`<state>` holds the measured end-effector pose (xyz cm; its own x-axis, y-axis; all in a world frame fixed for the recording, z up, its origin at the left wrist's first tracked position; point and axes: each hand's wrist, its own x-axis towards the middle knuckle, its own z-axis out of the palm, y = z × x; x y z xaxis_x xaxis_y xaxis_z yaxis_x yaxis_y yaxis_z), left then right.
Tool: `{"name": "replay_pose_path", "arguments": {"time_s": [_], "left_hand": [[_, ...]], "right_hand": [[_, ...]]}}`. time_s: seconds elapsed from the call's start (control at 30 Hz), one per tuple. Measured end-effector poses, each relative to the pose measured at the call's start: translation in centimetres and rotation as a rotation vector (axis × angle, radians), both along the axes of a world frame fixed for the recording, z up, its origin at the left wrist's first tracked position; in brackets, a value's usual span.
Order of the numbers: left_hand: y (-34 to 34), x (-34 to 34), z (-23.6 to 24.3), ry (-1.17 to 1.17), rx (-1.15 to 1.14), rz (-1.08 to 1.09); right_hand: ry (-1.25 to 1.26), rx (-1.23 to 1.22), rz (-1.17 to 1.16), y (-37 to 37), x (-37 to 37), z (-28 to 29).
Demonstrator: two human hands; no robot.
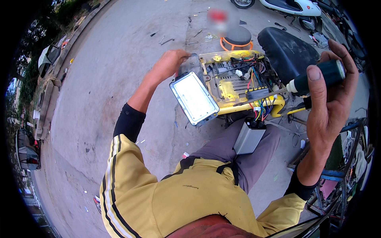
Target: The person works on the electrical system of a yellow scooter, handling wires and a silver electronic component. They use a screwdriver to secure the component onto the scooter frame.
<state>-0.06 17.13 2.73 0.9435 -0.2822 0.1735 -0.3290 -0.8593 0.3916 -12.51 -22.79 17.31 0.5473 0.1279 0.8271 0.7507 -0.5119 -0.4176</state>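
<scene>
My right hand (325, 99) is wrapped around the dark green handle of a screwdriver (321, 79). Its long shaft points left across the wiring of a yellow scooter body (228, 107). At the far left corner of that body, my left hand (172, 63) has its fingers bent together by a greyish see-through plastic piece (191, 63); what they grip is not clear. Just below it, a bright white rectangular panel (194, 97) with a dark rim leans against the body. A silver metal controller box (249, 139) rests on my thigh, its coloured wires (264, 109) running up to the body.
A black scooter seat (287, 55) is tipped up beyond the body. Behind stands a round stool (237, 37) with an orange rim. Several tools (166, 41) lie on the concrete. To the right is a metal rack (341, 174) with cables; a white scooter (293, 8) is parked far right.
</scene>
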Motion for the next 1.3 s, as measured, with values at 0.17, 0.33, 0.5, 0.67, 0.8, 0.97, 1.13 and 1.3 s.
{"name": "replay_pose_path", "arguments": {"time_s": [0.17,0.33,0.5,0.67,0.8,0.97,1.13,1.3], "left_hand": [[-0.4,-5.8,6.1,0.112,-0.196,-0.407],[-3.5,-10.6,7.3,0.222,0.396,-0.501],[-3.5,-9.2,4.7,0.079,0.345,-0.571],[-3.5,-10.1,4.9,0.15,0.168,-0.377],[-3.7,-11.2,4.0,0.08,0.154,-0.223],[-4.4,-11.8,3.4,0.006,0.207,-0.186],[-5.0,-11.4,2.0,-0.057,0.153,-0.256],[-5.3,-11.2,2.8,-0.009,0.131,-0.302]], "right_hand": [[-0.018,0.03,-0.017,-0.5,-0.1,0.9],[-0.038,0.024,-0.011,-0.9,0.5,1.3],[0.081,0.194,0.319,-0.8,1.1,1.7],[0.217,0.33,0.743,-2.0,1.8,3.3],[0.261,0.426,0.938,-0.3,2.2,4.4],[-0.083,0.58,0.609,9.1,2.4,3.4],[-0.036,0.691,0.607,12.5,4.1,2.4],[0.038,0.701,0.765,13.2,5.7,0.9]]}}
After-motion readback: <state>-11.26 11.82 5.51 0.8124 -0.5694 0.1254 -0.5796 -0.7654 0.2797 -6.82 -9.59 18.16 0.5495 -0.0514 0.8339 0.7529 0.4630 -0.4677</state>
